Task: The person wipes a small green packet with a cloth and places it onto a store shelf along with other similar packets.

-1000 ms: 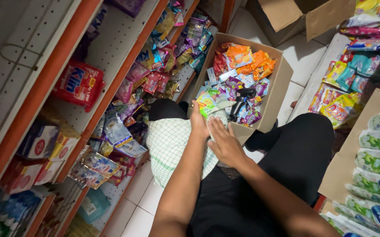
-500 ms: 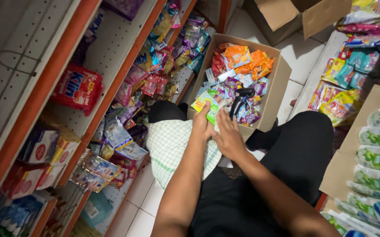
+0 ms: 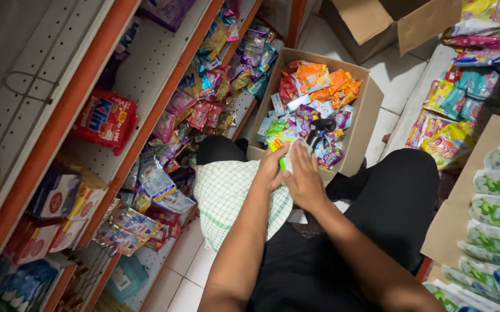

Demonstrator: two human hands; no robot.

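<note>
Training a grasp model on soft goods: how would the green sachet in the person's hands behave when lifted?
The green sachet, held between left hand and right hand, looks like thin glossy film: probably floppy, light and somewhat slippery. Flat like those in the cardboard box, it shouldn't roll.

small green and white sachet (image 3: 281, 151): we see only its top, the rest hidden between our hands | black object in brown cardboard box (image 3: 320, 128): too blurred to identify | second open cardboard box (image 3: 377, 23): cut off by top edge
</note>
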